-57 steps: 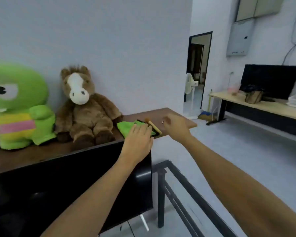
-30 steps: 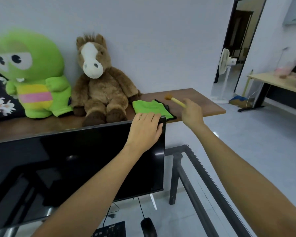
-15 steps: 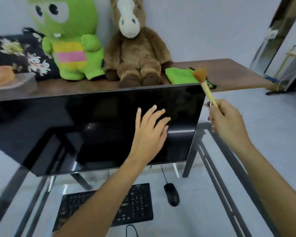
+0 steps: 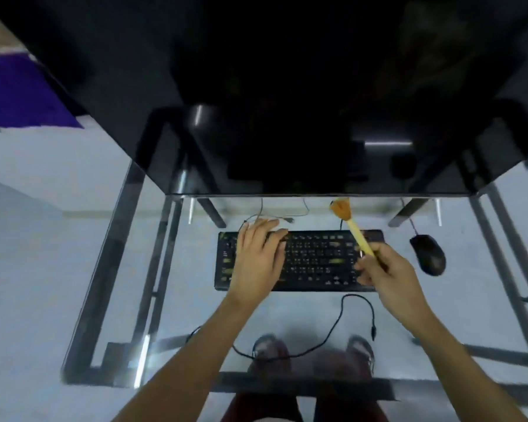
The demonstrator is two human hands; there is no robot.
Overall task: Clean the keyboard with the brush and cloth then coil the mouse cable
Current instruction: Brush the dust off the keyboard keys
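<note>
You are looking straight down at a glass desk (image 4: 439, 315). A black keyboard (image 4: 314, 260) lies flat on it, right in front of you.

Your left hand (image 4: 258, 263) lies over the left part of the keyboard. Its fingers (image 4: 267, 225) are spread out and point away from you, past the far edge of the keys. This hand holds nothing.

Your right hand (image 4: 384, 277) is over the right end of the keyboard. Its fingers are closed tight around the pale wooden handle of the brush (image 4: 352, 228). The brush slants up and away from you. Its orange bristles are at the far end, just past the back edge of the keyboard and just below the bottom edge of the monitor (image 4: 287, 102). The bristles do not touch the keys.

The black mouse (image 4: 428, 254) sits on the desk to the right of the keyboard, near it but not touching. Its thin cable (image 4: 413, 228) runs away from it toward the back of the desk, where the monitor hides the rest.

Another black cable (image 4: 336, 327) lies loose on the glass between you and the keyboard. It makes a big curve, with a plug at its right end.

The big dark monitor fills the top of the view. Through the glass you can see your two feet (image 4: 270, 348) on the pale floor (image 4: 28, 269).
</note>
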